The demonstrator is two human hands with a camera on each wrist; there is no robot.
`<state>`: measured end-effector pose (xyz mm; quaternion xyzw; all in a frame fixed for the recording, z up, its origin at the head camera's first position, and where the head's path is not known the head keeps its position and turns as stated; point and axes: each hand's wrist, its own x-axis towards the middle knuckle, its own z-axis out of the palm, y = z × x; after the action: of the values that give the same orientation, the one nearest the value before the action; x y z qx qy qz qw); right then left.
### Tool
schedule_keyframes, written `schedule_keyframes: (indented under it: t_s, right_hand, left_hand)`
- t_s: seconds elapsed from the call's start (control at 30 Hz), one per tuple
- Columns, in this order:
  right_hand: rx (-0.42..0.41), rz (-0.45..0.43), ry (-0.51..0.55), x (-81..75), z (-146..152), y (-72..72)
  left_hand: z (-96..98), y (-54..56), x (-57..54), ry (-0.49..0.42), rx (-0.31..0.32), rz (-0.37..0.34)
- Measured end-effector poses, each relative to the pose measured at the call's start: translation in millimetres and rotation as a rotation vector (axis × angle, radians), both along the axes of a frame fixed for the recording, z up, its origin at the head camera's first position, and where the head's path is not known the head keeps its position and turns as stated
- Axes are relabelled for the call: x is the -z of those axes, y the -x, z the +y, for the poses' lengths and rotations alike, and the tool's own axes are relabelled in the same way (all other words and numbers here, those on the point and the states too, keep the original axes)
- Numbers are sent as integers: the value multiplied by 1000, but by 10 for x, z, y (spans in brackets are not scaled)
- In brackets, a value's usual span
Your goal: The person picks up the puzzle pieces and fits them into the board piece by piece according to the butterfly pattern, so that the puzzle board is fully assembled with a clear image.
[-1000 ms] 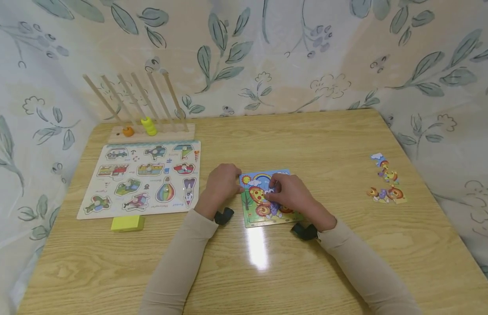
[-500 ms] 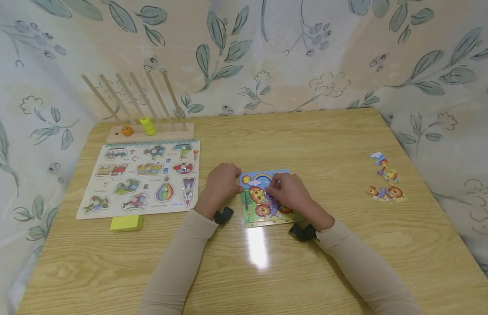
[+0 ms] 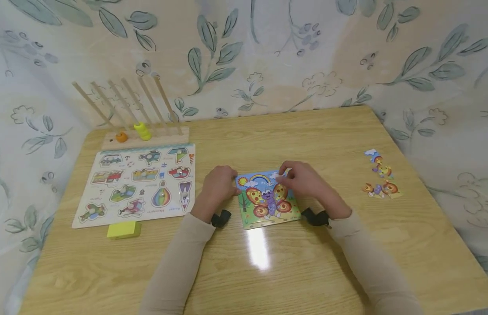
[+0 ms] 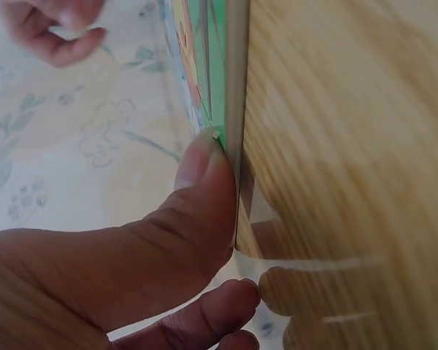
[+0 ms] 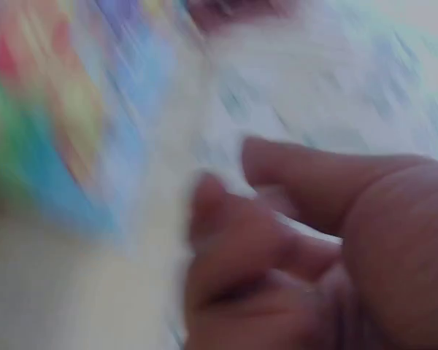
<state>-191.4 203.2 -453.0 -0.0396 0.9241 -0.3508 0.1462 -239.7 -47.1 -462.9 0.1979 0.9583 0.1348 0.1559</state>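
Observation:
A butterfly jigsaw puzzle (image 3: 270, 204) lies in its shallow tray on the table, with a rainbow and sun along its far side. My left hand (image 3: 218, 187) holds the puzzle at its far left corner; in the left wrist view the thumb (image 4: 204, 171) presses on the green edge. Over the far right corner hovers my right hand (image 3: 305, 179), its fingers loosely bent. Blurred in the right wrist view, this hand (image 5: 277, 240) shows a gap between thumb and index finger, with nothing held, beside the colourful puzzle (image 5: 73, 109).
Several loose puzzle pieces (image 3: 381, 189) lie at the right. On the left are a knobbed vehicle board (image 3: 139, 186), a yellow block (image 3: 123, 229) and, behind them, a peg stand (image 3: 169, 136) with orange and yellow beads. A patterned cloth (image 3: 275, 52) hangs at the back.
My right hand has drawn back from the puzzle's middle to its far right corner, uncovering the butterfly's face and wing. My left hand stays at the edge. The head view has shifted slightly.

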Motion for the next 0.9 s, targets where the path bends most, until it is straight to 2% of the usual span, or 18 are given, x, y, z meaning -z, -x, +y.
schedule_keyframes:
  t_s: [0.1,0.2,0.27,0.37,0.43,0.53,0.7,0.8,0.9]
  right_hand:
    - [45,0,-111,-238,497,-7]
    - [100,-69,-273,-414,1063,-149]
    - [130,-138,-363,-451,1401,-296]
    - [128,-231,-426,-421,1738,-497]
    - [132,-245,-420,-359,1836,-574]
    - [132,-227,-409,-278,1845,-605]
    - [141,-187,-444,-177,1803,-557]
    - [170,-189,-453,-114,1802,-535]
    - [207,-151,-465,-62,1805,-516]
  left_hand:
    - [7,-7,3,-4,12,16]
    - [12,-7,2,-17,16,18]
    - [8,-4,1,-28,12,10]
    - [-16,-1,2,-38,4,-4]
    - [-40,3,-3,-38,1,-4]
    - [-79,9,-12,-31,2,5]
    - [-87,17,0,-32,7,-4]
    - [-61,13,11,-36,7,-20]
    - [-27,13,13,-42,12,-16]
